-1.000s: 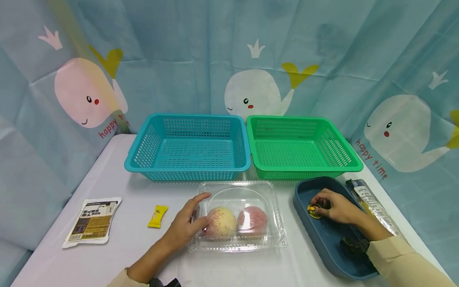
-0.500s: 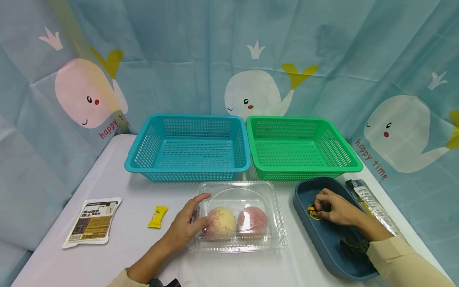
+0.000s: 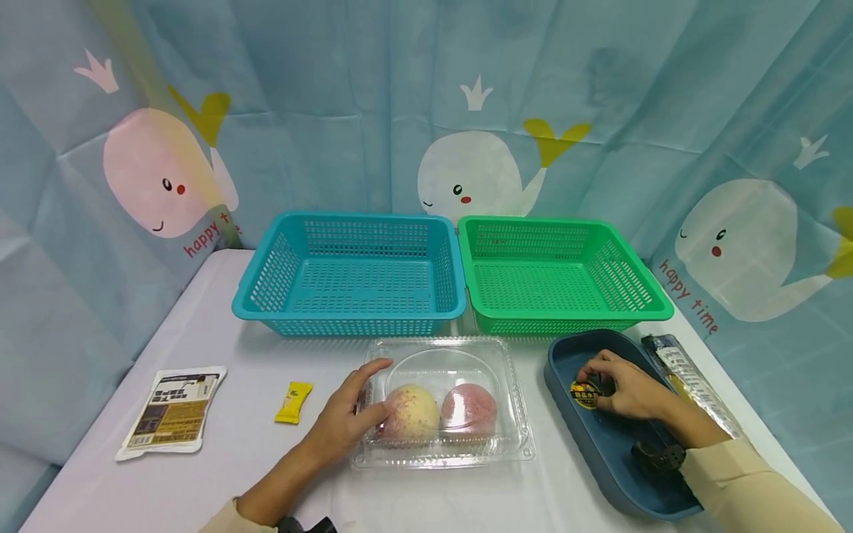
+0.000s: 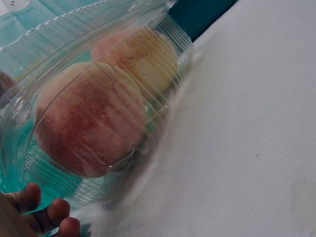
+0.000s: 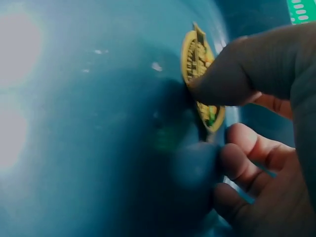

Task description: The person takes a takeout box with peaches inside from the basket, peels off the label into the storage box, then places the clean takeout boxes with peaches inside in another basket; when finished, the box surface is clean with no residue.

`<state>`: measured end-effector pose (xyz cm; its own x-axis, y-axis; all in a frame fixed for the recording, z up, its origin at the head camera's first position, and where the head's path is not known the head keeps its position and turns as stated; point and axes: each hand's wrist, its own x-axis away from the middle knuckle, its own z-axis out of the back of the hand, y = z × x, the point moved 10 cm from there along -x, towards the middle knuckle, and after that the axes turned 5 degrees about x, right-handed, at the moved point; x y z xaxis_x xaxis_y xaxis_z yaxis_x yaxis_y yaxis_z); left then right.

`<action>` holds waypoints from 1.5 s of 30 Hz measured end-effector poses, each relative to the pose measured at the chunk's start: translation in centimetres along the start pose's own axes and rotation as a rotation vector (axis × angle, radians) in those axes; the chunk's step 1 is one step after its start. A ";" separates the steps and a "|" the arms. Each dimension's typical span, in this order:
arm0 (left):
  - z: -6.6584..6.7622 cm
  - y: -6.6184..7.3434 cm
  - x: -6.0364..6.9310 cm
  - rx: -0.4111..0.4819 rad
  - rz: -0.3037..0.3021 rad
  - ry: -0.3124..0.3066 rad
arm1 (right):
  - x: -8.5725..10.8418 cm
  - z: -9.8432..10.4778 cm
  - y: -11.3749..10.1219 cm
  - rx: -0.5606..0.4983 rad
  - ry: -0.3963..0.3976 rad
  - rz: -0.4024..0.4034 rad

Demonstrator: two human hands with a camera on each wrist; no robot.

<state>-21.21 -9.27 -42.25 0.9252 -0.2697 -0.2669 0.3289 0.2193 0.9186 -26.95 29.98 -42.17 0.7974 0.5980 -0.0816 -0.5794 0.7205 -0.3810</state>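
A clear plastic box (image 3: 516, 392) holds two round peach-like fruits, one yellowish (image 3: 413, 413) and one pink (image 3: 469, 407). My left hand (image 3: 343, 418) rests at the box's left side, fingers spread and thumb against it; the left wrist view shows its fingertips beside the box (image 4: 89, 192). Inside the dark blue tray (image 3: 603, 474), my right hand (image 3: 626, 385) pinches a round yellow-and-black label (image 3: 584, 395) between thumb and fingers. Seen from the right wrist, the thumb presses the label (image 5: 193, 59), and the other fingers of the hand (image 5: 266, 118) are curled.
A blue basket (image 3: 353, 326) and a green basket (image 3: 573, 324) stand side by side at the back. On the left lie a white-and-brown packet (image 3: 173, 411) and a small yellow packet (image 3: 293, 403). A long silvery package (image 3: 696, 385) lies right of the tray.
My right fingers have shifted slightly about the label, first back from it and then forward again, and the label's face shows more now. My left hand and the box have stayed put.
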 end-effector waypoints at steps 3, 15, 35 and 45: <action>0.0 0.2 0.0 0.003 -0.005 0.000 | 0.0 0.5 -0.3 -0.003 0.008 -0.001; 0.1 0.0 0.0 -0.005 0.012 0.005 | -0.1 6.7 -3.6 -0.043 0.172 0.042; 0.0 -0.2 0.0 0.007 0.027 -0.001 | -0.3 15.0 -3.1 -0.014 0.385 -0.063; 0.0 -0.2 0.0 0.006 0.026 -0.005 | 0.3 16.2 0.7 0.026 0.409 -0.236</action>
<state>-21.28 -9.31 -42.41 0.9324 -0.2685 -0.2419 0.3039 0.2202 0.9269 -29.81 36.35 -27.55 0.9060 0.2327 -0.3536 -0.3737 0.8321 -0.4099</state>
